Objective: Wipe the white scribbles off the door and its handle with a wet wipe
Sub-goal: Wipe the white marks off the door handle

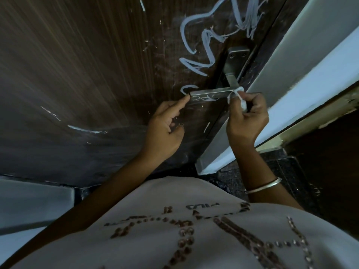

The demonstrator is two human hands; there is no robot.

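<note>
Barely begun: right hand [246, 117] pinches the wet wipe [236, 95] at the handle [209, 93], left hand [165, 125] grip slack, scribbles [196, 55] cover the door [87, 65].

A single wide-angle camera worn on the person's head looks forward and steeply down, set close against a dark wooden door [97, 55] that fills the view above and to the left of the left hand [165, 129]. Both hands sit near the centre of the frame at either end of the metal handle [209, 92], with the right hand [247, 119] pinching a wet wipe [242, 102] and the white door frame [310, 61] slanting away beyond it. The wearer's pale shirt [174, 220] crowds the bottom edge below the hands, with a strip of dark floor [281, 167] under the right wrist.
</note>
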